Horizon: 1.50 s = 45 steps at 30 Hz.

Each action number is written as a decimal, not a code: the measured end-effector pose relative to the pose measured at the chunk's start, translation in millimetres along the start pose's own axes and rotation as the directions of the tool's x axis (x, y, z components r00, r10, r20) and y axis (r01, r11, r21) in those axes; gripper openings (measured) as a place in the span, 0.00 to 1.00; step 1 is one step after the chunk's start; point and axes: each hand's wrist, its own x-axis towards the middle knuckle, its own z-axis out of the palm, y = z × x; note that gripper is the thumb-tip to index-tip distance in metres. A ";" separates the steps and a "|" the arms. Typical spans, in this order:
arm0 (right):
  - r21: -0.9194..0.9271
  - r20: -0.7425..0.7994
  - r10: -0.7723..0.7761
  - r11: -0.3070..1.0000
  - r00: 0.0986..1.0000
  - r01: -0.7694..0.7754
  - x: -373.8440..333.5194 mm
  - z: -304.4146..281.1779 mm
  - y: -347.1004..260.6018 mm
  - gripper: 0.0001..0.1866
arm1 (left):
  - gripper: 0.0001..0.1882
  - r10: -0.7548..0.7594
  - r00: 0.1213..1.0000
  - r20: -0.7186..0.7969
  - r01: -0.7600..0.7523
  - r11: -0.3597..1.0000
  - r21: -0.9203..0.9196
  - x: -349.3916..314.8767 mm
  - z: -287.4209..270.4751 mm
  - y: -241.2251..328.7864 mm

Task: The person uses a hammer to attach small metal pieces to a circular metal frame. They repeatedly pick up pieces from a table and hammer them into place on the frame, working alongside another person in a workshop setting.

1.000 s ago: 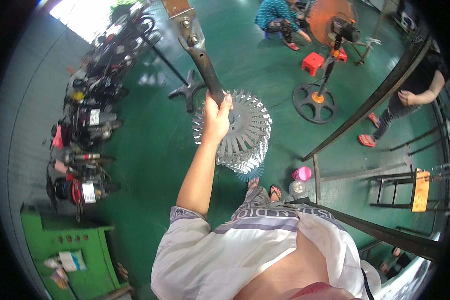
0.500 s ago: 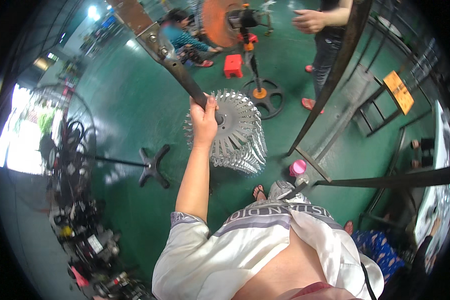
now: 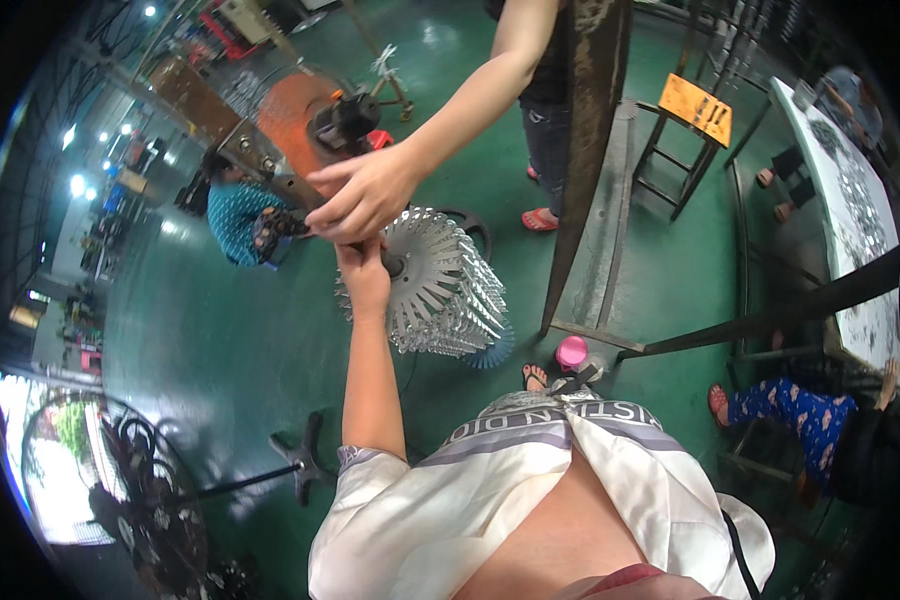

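Note:
My left hand is closed round a dark metal bar, and a co-worker's hand covers part of my fingers. From the bar's end, beside my fist, hangs a stack of grey toothed metal discs with shiny twisted edges. The co-worker's hand reaches in from the upper right and lies over the bar just above my grip. Whether it takes hold of the bar is hard to make out. My right hand does not show in the picture.
An orange fan stands behind the bar. Dark steel posts rise on the right, near a yellow-topped stool and a white table. A pink container sits by my foot. Someone in teal crouches at the left.
The co-worker's arm has reached in to the bar at my left hand. My view has turned right, and my left hand stays closed on the bar.

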 end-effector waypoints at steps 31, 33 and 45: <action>0.363 -0.062 0.119 0.928 0.991 -0.088 -13.4 138.9 -195.8 0.32 | 0.19 0.043 0.860 0.508 0.014 0.994 -0.108 227.0 180.4 -76.9; 0.373 -0.060 0.143 0.921 0.988 -0.110 -14.4 148.0 -196.1 0.32 | 0.20 -0.026 0.851 0.524 0.071 0.995 -0.065 241.9 188.5 -68.4; 0.458 0.009 0.396 0.815 0.918 -0.356 -22.5 205.4 -151.8 0.30 | 0.23 0.031 0.879 0.476 -0.043 0.999 0.014 379.1 270.6 -170.9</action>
